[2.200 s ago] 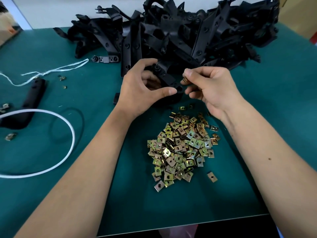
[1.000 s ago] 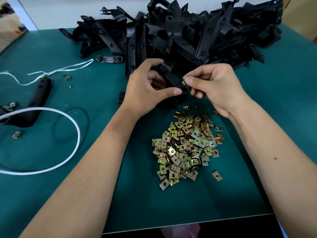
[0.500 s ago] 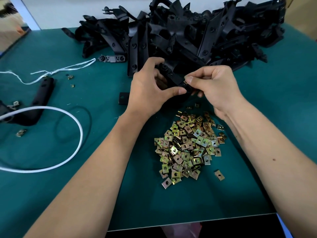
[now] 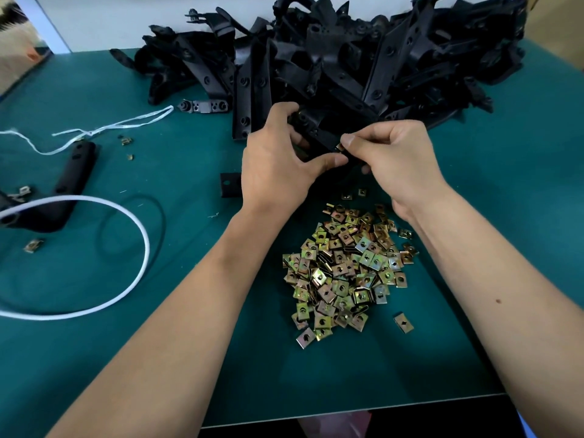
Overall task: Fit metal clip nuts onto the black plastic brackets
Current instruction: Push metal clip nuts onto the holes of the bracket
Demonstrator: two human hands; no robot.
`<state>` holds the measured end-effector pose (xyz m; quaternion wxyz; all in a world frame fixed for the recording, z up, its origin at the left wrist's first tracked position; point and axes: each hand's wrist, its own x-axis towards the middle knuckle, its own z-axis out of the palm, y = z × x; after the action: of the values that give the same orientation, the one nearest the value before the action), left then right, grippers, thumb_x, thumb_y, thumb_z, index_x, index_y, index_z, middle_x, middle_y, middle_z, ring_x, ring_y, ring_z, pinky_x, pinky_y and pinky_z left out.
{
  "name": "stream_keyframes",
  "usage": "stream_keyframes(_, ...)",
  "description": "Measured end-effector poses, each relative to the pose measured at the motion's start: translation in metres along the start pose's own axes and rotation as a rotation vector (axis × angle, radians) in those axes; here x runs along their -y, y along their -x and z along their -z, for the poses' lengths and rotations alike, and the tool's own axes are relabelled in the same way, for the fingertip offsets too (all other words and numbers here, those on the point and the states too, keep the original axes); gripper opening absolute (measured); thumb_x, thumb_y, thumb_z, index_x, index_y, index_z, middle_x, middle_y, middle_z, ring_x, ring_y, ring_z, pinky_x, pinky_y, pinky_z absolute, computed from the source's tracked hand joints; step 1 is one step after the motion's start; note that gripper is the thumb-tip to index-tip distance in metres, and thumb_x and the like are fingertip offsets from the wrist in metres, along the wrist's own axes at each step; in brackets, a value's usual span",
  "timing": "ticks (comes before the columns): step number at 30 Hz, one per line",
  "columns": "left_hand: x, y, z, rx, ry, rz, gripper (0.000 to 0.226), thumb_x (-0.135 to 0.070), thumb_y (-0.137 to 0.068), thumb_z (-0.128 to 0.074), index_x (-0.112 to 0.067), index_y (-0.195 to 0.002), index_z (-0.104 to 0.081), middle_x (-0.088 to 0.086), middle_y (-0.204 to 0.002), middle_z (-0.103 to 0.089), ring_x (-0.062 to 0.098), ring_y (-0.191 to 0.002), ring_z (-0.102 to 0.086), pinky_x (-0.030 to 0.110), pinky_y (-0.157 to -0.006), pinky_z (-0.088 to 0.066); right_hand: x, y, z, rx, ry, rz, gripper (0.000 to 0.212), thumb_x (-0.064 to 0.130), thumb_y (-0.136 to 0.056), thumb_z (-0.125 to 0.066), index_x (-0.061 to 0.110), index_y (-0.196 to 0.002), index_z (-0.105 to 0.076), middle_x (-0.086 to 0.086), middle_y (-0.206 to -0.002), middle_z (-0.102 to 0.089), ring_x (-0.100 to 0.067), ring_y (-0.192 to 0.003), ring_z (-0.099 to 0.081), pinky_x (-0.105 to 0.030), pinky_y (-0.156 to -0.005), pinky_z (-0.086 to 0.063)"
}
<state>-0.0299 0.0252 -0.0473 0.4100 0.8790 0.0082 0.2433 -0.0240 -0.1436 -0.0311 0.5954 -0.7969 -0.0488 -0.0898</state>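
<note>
Brass-yellow metal glints between the fingertips of the right hand (image 4: 398, 159), where one clip nut (image 4: 340, 147) is pinched against the end of the black bracket (image 4: 317, 134) that the left hand (image 4: 275, 165) grips, fingers curled over its far side and thumb stretched along the near edge until it nearly meets the right thumb. Compared with two seconds ago the nut sits lower and closer in: then it was held clear of the plastic beside the right forefinger, now only a sliver of it shows at the bracket's tip, which suggests it is being slid onto the edge and is partly seated, though whether it has gone fully home is hidden by the fingers. The hands themselves have barely shifted. The bracket's long axis runs from upper left, under the left fingers, down to the right toward the nut, so its working end points at the right hand; the nut's open mouth presumably faces back along that axis. Just below the hands lies the loose heap of clip nuts (image 4: 346, 267) on the green mat (image 4: 521, 216), with the big pile of brackets (image 4: 347, 58) behind and a white cord loop (image 4: 139, 235) well off to the left.
</note>
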Motion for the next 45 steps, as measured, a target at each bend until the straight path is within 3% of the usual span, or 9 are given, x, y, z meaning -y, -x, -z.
stream_keyframes(5, 0.004, 0.000, 0.000, -0.003, 0.031, 0.025, 0.104, -0.068, -0.058, -0.087, -0.020, -0.143, -0.051, -0.016, -0.087, -0.065, 0.000, -0.087, -0.059, 0.020, -0.081, -0.047, 0.000, 0.001, -0.002, 0.023, 0.033, 0.045, 0.034, 0.036, -0.098, -0.062, 0.009, -0.085, -0.079, -0.028, -0.100, -0.070, -0.035, -0.096, -0.067, -0.038, -0.069, -0.048)
stream_keyframes(10, 0.005, -0.007, 0.001, 0.028, 0.037, 0.047, 0.104, -0.065, -0.060, -0.088, -0.017, -0.145, -0.052, -0.017, -0.083, -0.067, 0.006, -0.093, -0.066, 0.025, -0.085, -0.054, 0.003, -0.006, 0.015, 0.178, 0.061, -0.014, 0.023, 0.036, -0.102, -0.060, 0.028, -0.096, -0.081, 0.011, -0.101, -0.078, -0.004, -0.100, -0.070, -0.028, -0.072, -0.052)
stream_keyframes(14, 0.012, -0.013, 0.010, 0.009, 0.035, 0.092, 0.103, -0.065, -0.060, -0.088, -0.017, -0.144, -0.052, -0.012, -0.089, -0.072, 0.008, -0.093, -0.069, 0.034, -0.089, -0.058, 0.004, -0.012, 0.039, 0.242, 0.283, 0.116, 0.008, 0.030, -0.094, -0.073, 0.027, -0.091, -0.079, 0.005, -0.086, -0.076, -0.006, -0.079, -0.066, -0.025, -0.074, -0.052)
stream_keyframes(18, 0.017, -0.014, 0.018, -0.028, 0.059, 0.138, 0.101, -0.063, -0.061, -0.089, -0.017, -0.143, -0.053, -0.011, -0.090, -0.073, 0.005, -0.090, -0.068, 0.029, -0.089, -0.056, 0.011, -0.007, 0.037, 0.598, 0.566, 0.177, 0.011, 0.031, -0.078, -0.087, 0.032, -0.086, -0.079, 0.013, -0.086, -0.073, -0.001, -0.081, -0.065, -0.015, -0.073, -0.047)
stream_keyframes(21, 0.016, -0.013, 0.018, -0.011, 0.071, 0.126, 0.100, -0.060, -0.061, -0.091, -0.016, -0.142, -0.054, -0.013, -0.087, -0.071, -0.001, -0.085, -0.067, 0.021, -0.085, -0.055, 0.010, -0.007, 0.032, 0.672, 0.652, 0.186, 0.013, 0.029, -0.078, -0.088, 0.033, -0.087, -0.078, 0.013, -0.091, -0.068, -0.002, -0.086, -0.062, -0.017, -0.078, -0.045)
stream_keyframes(30, 0.018, -0.010, 0.021, 0.227, 0.252, 0.030, 0.095, -0.043, -0.062, -0.096, -0.012, -0.142, -0.055, -0.015, -0.086, -0.073, -0.008, -0.083, -0.069, 0.009, -0.076, -0.051, 0.001, -0.015, 0.034, 0.382, 0.535, 0.140, 0.015, 0.019, -0.096, -0.070, 0.031, -0.087, -0.067, 0.010, -0.083, -0.070, -0.007, -0.076, -0.065, -0.023, -0.073, -0.049)
stream_keyframes(34, 0.014, -0.008, 0.021, 0.327, 0.327, 0.005, 0.104, -0.054, -0.053, -0.094, -0.014, -0.141, -0.056, -0.003, -0.093, -0.077, 0.012, -0.088, -0.074, 0.032, -0.085, -0.061, 0.000, -0.011, 0.026, 0.244, 0.179, 0.085, 0.012, 0.009, -0.099, -0.065, 0.017, -0.090, -0.066, 0.003, -0.070, -0.072, -0.007, -0.061, -0.061, -0.018, -0.055, -0.048)
stream_keyframes(38, 0.011, -0.006, 0.018, 0.389, 0.339, -0.031, 0.105, -0.057, -0.052, -0.091, -0.013, -0.141, -0.057, 0.001, -0.095, -0.076, 0.013, -0.093, -0.073, 0.036, -0.093, -0.059, 0.001, -0.010, 0.021, 0.202, -0.048, 0.081, 0.013, 0.002, -0.093, -0.071, 0.013, -0.097, -0.075, -0.005, -0.081, -0.077, -0.011, -0.070, -0.066, -0.020, -0.063, -0.053)
stream_keyframes(45, 0.006, -0.002, 0.017, 0.416, 0.349, -0.065, 0.096, -0.039, -0.061, -0.096, -0.009, -0.142, -0.056, 0.003, -0.093, -0.076, 0.010, -0.091, -0.072, 0.019, -0.085, -0.052, -0.001, -0.010, 0.018, 0.176, -0.052, 0.063, 0.017, 0.015, -0.099, -0.068, 0.018, -0.084, -0.075, 0.003, -0.063, -0.069, -0.007, -0.055, -0.059, -0.019, -0.048, -0.046)
